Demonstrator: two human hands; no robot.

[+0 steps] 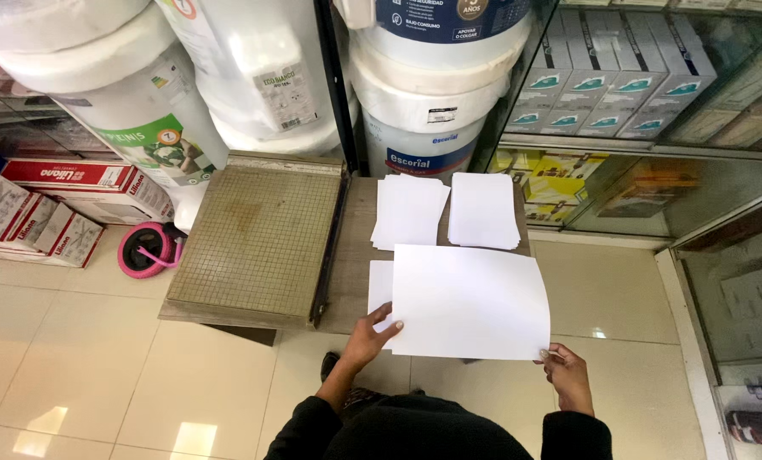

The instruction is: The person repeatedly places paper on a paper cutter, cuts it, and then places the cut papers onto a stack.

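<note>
I hold a large white sheet of paper (470,300) level over the near edge of a small wooden table (353,255). My left hand (369,339) pinches its near left corner. My right hand (564,368) pinches its near right corner. Under the sheet's left edge another white sheet (379,286) lies on the table. Two stacks of smaller cut white sheets sit at the far end of the table, one on the left (407,211) and one on the right (483,210). A paper cutter (257,238) with a gridded olive board lies to the left, its blade arm along its right edge.
Large white paint buckets (423,94) stand stacked behind the table. A glass display case (653,162) with boxed goods is on the right. Red and white boxes (49,204) and a pink ring-shaped object (145,250) lie on the tiled floor (100,358) at left.
</note>
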